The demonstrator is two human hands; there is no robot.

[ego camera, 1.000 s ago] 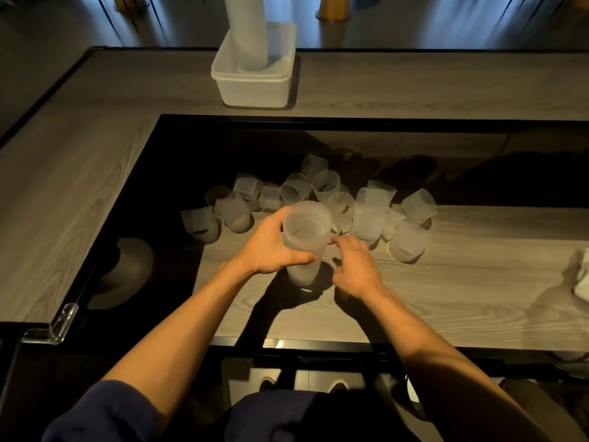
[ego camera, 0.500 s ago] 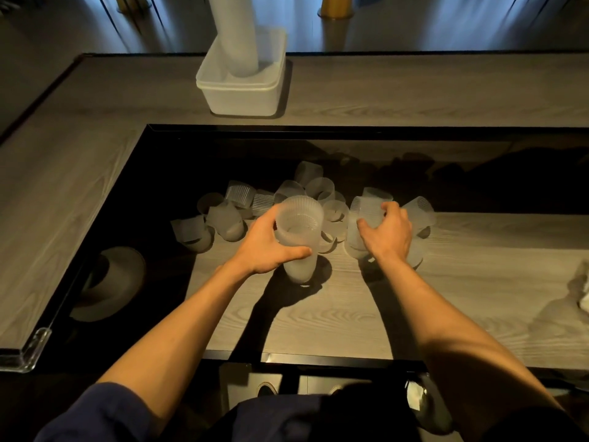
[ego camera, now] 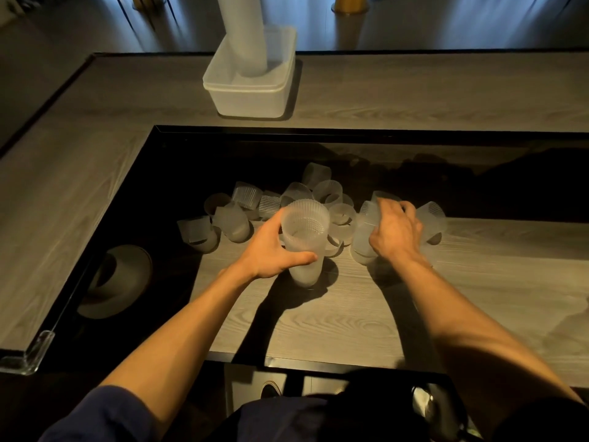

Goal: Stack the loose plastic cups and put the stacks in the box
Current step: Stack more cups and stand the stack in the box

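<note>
Head view, looking down on two bare forearms over a table (ego camera: 414, 307) of grey wood grain. Left hand (ego camera: 271, 247) wraps thumb and fingers round a short stack (ego camera: 304, 240) of frosted cups, upright, base on the table. Right hand (ego camera: 395, 232) curls over a loose cup (ego camera: 361, 240) just beside it, at the edge of a heap of tumbled cups (ego camera: 325, 193). Stacking looks mid-way, with many cups loose. Next move likely calls for lifting that cup, turning it mouth-up and nesting it in the stack. Box (ego camera: 251, 94) sits well beyond, a tall stack (ego camera: 242, 33) standing in it. Dark glossy panel (ego camera: 178, 173) borders the heap; the room is dim
</note>
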